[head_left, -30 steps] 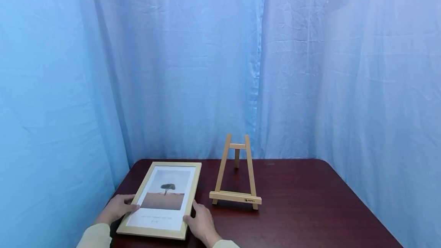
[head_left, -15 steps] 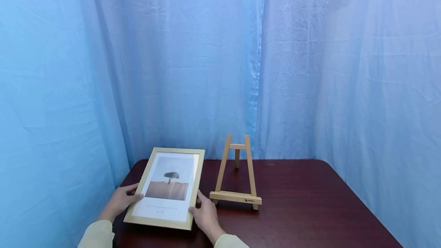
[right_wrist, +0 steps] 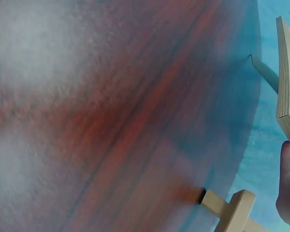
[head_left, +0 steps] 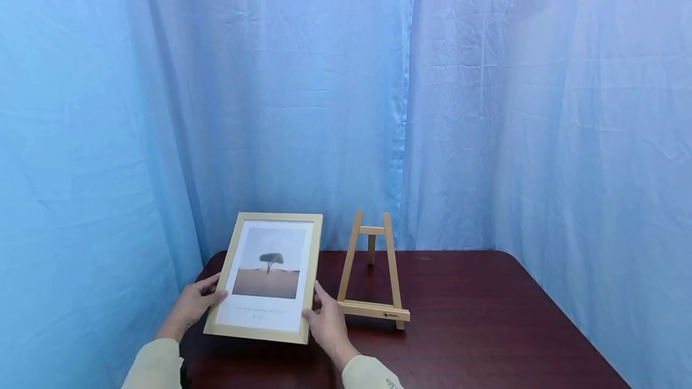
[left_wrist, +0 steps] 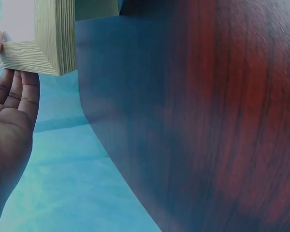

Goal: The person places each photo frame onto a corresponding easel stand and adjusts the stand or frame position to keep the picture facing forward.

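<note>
Where the table (head_left: 486, 323) ends at the back, its corners are rounded, and light blue curtains (head_left: 303, 107) hang close behind and along both sides. They are creased, with a shiny vertical seam (head_left: 402, 107) right of centre and bright streaks near the upper right corner. The tabletop is dark reddish brown; the wrist views show streaky grain, and the right one pale glare.

Left of the easel (head_left: 394, 263), over the near left part of the table, the frame (head_left: 265, 284) is held leaning back, picture side toward the person. Its border is pale, fine-lined wood, mitred at the corners. Inside, a white mount surrounds a print of one dark-crowned tree (head_left: 271, 259) on brownish ground under a grey sky; the small lettering below cannot be read. A thin, flat piece (right_wrist: 265, 75) sticks out behind it in the right wrist view.

Both hands are closed on the frame's sides in a light pinch. The left hand (head_left: 194, 304) has its thumb on the front of the border and its fingers at the edge and behind; the right hand (head_left: 328, 320) grips the opposite side likewise, just beside the easel's ledge (head_left: 373, 310). Pale sleeves (head_left: 157, 365) cover the forearms.
</note>
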The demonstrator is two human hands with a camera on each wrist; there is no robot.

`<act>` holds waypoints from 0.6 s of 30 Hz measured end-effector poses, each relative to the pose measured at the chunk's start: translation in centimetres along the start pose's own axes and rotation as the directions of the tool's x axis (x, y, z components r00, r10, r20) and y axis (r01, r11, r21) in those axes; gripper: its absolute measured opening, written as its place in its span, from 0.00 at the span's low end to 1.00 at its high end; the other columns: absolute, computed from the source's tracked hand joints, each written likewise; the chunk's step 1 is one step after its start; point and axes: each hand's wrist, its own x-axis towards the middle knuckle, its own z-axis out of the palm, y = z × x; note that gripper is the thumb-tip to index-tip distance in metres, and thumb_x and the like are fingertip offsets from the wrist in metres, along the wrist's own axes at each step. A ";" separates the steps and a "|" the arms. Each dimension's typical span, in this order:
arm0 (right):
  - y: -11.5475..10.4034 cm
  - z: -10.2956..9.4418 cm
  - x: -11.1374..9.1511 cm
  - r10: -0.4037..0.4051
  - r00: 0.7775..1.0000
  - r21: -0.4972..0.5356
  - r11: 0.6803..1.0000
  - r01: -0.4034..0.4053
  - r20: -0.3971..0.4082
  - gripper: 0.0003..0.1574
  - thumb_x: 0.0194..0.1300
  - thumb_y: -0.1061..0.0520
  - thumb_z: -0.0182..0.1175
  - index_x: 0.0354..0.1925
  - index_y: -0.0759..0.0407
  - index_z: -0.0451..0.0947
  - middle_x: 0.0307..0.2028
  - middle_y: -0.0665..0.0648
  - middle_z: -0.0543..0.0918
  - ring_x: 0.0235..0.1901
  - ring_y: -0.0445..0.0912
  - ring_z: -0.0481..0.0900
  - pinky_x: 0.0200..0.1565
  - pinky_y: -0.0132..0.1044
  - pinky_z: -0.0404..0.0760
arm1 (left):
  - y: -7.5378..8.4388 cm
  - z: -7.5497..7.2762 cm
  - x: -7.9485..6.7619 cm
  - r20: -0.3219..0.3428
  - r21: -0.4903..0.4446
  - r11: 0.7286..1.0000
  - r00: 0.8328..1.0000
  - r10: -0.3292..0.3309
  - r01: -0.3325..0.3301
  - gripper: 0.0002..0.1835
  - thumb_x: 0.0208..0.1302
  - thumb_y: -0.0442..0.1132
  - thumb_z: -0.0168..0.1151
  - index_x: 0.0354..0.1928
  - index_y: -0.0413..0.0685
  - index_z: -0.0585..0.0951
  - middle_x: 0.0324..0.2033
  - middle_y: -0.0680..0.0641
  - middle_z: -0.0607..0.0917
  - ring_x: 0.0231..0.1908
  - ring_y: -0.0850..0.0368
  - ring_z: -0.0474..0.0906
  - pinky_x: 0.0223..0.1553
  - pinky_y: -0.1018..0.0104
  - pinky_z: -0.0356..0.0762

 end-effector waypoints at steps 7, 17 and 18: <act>-0.2 -0.8 0.4 -0.031 1.000 -0.004 1.000 0.031 0.001 0.42 0.65 0.68 0.63 0.74 0.57 0.63 0.57 0.67 0.76 0.34 0.41 0.81 0.33 0.35 0.82 | 0.7 0.0 0.4 -0.017 -0.034 0.998 0.999 0.051 -0.051 0.34 0.68 0.40 0.65 0.70 0.33 0.65 0.45 0.36 0.81 0.45 0.45 0.75 0.41 0.63 0.77; -0.4 -1.9 1.0 -0.054 0.998 -0.024 0.998 0.053 -0.021 0.43 0.65 0.67 0.63 0.75 0.53 0.62 0.57 0.65 0.76 0.36 0.44 0.82 0.32 0.35 0.81 | 1.5 0.1 0.7 -0.001 -0.108 0.989 0.995 0.097 -0.097 0.33 0.70 0.40 0.63 0.72 0.36 0.64 0.49 0.35 0.80 0.48 0.47 0.74 0.44 0.66 0.77; -0.5 -2.0 1.0 -0.053 0.998 -0.023 0.998 0.052 -0.018 0.43 0.65 0.67 0.63 0.75 0.53 0.61 0.58 0.65 0.75 0.36 0.44 0.82 0.33 0.35 0.81 | 1.6 0.1 0.7 0.001 -0.113 0.989 0.995 0.100 -0.099 0.33 0.70 0.40 0.62 0.72 0.36 0.64 0.49 0.35 0.80 0.48 0.46 0.74 0.45 0.65 0.77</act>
